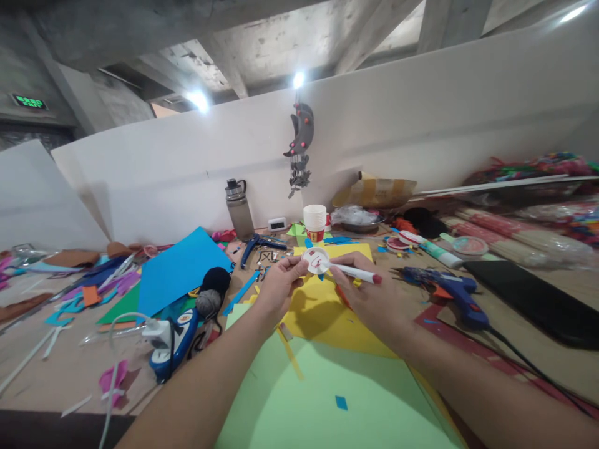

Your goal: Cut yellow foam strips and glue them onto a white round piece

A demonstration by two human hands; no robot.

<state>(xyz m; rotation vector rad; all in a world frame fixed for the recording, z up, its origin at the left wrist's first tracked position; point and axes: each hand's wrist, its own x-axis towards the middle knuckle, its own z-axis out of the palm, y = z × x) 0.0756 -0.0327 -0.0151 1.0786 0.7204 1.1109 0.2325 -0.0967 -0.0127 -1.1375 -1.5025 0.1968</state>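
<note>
My left hand [279, 288] pinches the rim of what looks like a white paper cup [316, 258], its round end turned towards me with red marks drawn on it. Small blue pieces show above and below the cup. In my right hand [362, 296] is a white marker [355, 272] with a red end, pointing left, its tip at the cup's right edge. Both hands are above a yellow sheet [322, 321], which lies over a light green sheet [318, 399]. Behind the hands stands a stack of paper cups [315, 219].
On the right lie a blue glue gun [452, 293] and a black slab [533, 302]. To the left are a blue sheet [180, 268], a grey yarn ball [209, 304] and a power strip [173, 349]. A bottle [239, 212] stands near the back wall.
</note>
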